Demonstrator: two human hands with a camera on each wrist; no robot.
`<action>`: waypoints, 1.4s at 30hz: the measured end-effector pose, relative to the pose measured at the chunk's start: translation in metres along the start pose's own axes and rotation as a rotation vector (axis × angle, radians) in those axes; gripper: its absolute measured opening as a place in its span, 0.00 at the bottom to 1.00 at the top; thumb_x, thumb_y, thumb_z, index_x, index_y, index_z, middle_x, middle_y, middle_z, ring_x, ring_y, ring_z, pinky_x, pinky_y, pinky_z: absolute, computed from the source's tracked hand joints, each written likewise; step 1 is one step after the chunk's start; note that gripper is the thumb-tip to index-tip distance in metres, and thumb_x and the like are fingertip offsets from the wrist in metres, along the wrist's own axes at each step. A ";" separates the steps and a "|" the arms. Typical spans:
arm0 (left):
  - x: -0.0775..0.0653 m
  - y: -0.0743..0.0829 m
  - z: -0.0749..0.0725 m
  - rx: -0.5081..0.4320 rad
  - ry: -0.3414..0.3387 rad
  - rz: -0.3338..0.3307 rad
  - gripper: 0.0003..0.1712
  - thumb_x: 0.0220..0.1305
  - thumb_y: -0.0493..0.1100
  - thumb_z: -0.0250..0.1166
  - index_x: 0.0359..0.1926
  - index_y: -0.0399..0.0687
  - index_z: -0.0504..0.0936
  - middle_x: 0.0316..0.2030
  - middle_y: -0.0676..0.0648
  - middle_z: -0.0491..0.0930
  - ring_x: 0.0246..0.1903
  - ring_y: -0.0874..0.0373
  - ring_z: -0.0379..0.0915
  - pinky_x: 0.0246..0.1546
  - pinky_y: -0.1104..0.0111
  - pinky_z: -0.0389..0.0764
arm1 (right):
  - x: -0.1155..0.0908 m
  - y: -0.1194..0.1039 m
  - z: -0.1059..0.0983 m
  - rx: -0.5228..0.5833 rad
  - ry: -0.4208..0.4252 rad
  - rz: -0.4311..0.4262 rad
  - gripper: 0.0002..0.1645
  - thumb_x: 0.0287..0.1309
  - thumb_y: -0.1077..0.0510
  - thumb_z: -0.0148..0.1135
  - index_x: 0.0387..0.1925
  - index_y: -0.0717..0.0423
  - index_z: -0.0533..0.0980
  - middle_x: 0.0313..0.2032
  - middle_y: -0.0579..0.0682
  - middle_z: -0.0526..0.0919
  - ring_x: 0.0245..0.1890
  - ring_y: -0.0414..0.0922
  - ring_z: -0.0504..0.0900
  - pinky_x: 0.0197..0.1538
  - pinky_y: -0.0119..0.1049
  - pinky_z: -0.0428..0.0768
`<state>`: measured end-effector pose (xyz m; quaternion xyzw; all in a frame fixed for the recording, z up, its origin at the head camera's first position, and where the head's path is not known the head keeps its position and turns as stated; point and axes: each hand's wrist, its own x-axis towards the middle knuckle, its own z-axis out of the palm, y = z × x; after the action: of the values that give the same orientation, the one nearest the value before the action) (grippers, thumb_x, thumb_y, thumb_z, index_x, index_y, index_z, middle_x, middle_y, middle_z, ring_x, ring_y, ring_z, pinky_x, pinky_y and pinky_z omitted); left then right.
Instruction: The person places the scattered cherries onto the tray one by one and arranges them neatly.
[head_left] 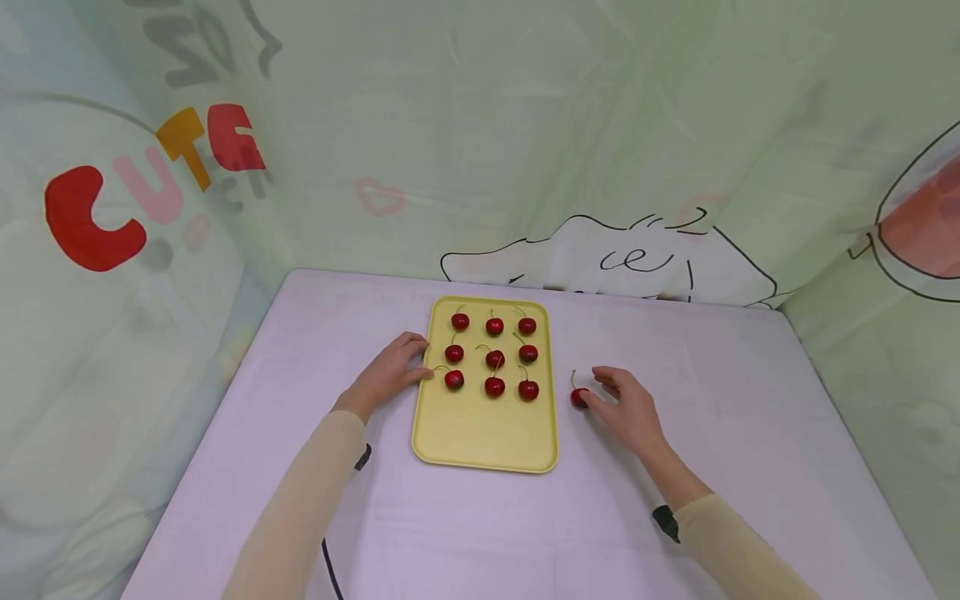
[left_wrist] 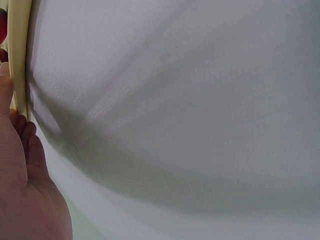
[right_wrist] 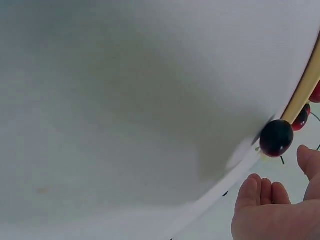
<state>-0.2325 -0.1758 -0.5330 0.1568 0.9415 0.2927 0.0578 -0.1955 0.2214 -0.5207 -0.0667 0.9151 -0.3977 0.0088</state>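
Note:
A yellow rectangular tray (head_left: pixel 483 433) lies on the table, with several dark red cherries (head_left: pixel 494 387) in three rows of three over its far and middle part. My left hand (head_left: pixel 386 375) holds the tray's left rim. In the left wrist view its thumb lies over the rim (left_wrist: pixel 19 55) and its fingers curl at the outer side. To the right of the tray, a single cherry (head_left: pixel 577 398) sits on the cloth with its stem up. Around this cherry my right hand (head_left: pixel 630 408) is spread, thumb and fingers apart; the right wrist view shows a gap between fingertips and the cherry (right_wrist: pixel 276 138).
A pale lilac cloth (head_left: pixel 300 358) covers the table. Printed light green curtains (head_left: pixel 487 125) stand behind it and at both sides. Dark straps or devices show at both wrists, and a black cable (head_left: pixel 331 567) runs beside the left sleeve.

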 end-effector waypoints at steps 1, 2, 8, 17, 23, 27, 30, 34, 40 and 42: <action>0.000 0.000 0.000 -0.001 0.002 0.001 0.32 0.64 0.48 0.67 0.62 0.34 0.72 0.61 0.43 0.69 0.64 0.50 0.64 0.69 0.61 0.63 | 0.000 0.004 0.000 0.000 0.003 -0.005 0.30 0.61 0.58 0.66 0.61 0.66 0.69 0.58 0.63 0.74 0.59 0.59 0.74 0.61 0.50 0.75; 0.000 0.000 0.000 -0.001 0.003 0.001 0.32 0.64 0.48 0.67 0.62 0.34 0.72 0.61 0.43 0.69 0.64 0.50 0.64 0.69 0.61 0.63 | 0.000 0.007 -0.001 0.002 0.005 -0.014 0.29 0.61 0.58 0.66 0.60 0.67 0.70 0.58 0.63 0.74 0.58 0.59 0.74 0.61 0.50 0.75; 0.000 -0.002 -0.001 -0.009 0.001 0.000 0.32 0.64 0.48 0.67 0.63 0.35 0.72 0.61 0.44 0.69 0.64 0.50 0.64 0.70 0.61 0.63 | 0.002 0.020 0.001 0.005 0.008 -0.034 0.30 0.60 0.57 0.68 0.59 0.67 0.70 0.57 0.62 0.76 0.57 0.57 0.75 0.59 0.45 0.76; 0.001 -0.002 0.000 -0.007 -0.004 -0.002 0.32 0.64 0.49 0.68 0.63 0.35 0.72 0.61 0.44 0.68 0.64 0.51 0.64 0.70 0.62 0.62 | 0.003 0.024 0.003 0.010 -0.004 -0.022 0.32 0.60 0.57 0.68 0.61 0.68 0.69 0.58 0.64 0.75 0.57 0.58 0.75 0.60 0.47 0.76; 0.001 -0.004 0.001 0.002 -0.011 -0.010 0.33 0.64 0.49 0.67 0.63 0.36 0.72 0.61 0.44 0.68 0.64 0.51 0.63 0.70 0.62 0.63 | 0.003 0.026 0.004 0.025 -0.043 0.018 0.37 0.60 0.54 0.69 0.65 0.67 0.66 0.62 0.64 0.72 0.61 0.58 0.73 0.62 0.46 0.74; 0.001 -0.005 0.002 -0.001 -0.011 -0.012 0.33 0.64 0.50 0.67 0.64 0.36 0.72 0.62 0.44 0.68 0.64 0.51 0.63 0.70 0.61 0.63 | 0.004 0.026 0.008 0.012 -0.084 0.064 0.41 0.59 0.52 0.69 0.68 0.63 0.63 0.65 0.63 0.69 0.65 0.58 0.69 0.64 0.48 0.72; 0.002 -0.005 0.002 -0.006 -0.011 -0.010 0.33 0.64 0.50 0.67 0.64 0.36 0.72 0.62 0.44 0.68 0.64 0.51 0.63 0.70 0.61 0.62 | 0.004 0.025 0.010 -0.004 -0.097 0.086 0.43 0.59 0.51 0.69 0.70 0.62 0.62 0.67 0.62 0.67 0.66 0.58 0.67 0.65 0.49 0.71; 0.002 -0.005 0.001 -0.004 -0.011 -0.003 0.33 0.64 0.49 0.68 0.64 0.36 0.72 0.61 0.44 0.68 0.64 0.51 0.64 0.70 0.62 0.63 | 0.003 0.022 0.010 -0.023 -0.100 0.093 0.44 0.59 0.51 0.69 0.70 0.62 0.61 0.68 0.63 0.66 0.67 0.58 0.65 0.66 0.49 0.70; 0.002 -0.005 0.001 -0.004 -0.010 0.000 0.33 0.64 0.49 0.68 0.64 0.35 0.72 0.61 0.44 0.68 0.64 0.51 0.64 0.70 0.62 0.63 | 0.003 0.018 0.010 -0.046 -0.108 0.101 0.45 0.59 0.50 0.69 0.71 0.62 0.60 0.68 0.63 0.64 0.69 0.58 0.63 0.67 0.50 0.69; 0.002 -0.005 0.001 -0.004 -0.013 -0.002 0.33 0.64 0.49 0.67 0.64 0.35 0.72 0.61 0.44 0.68 0.64 0.51 0.64 0.70 0.62 0.63 | 0.003 0.016 0.010 -0.044 -0.111 0.095 0.45 0.59 0.50 0.69 0.71 0.63 0.59 0.68 0.64 0.64 0.69 0.59 0.63 0.67 0.51 0.68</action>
<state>-0.2353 -0.1783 -0.5369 0.1575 0.9407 0.2934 0.0644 -0.2001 0.2250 -0.5391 -0.0452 0.9238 -0.3724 0.0769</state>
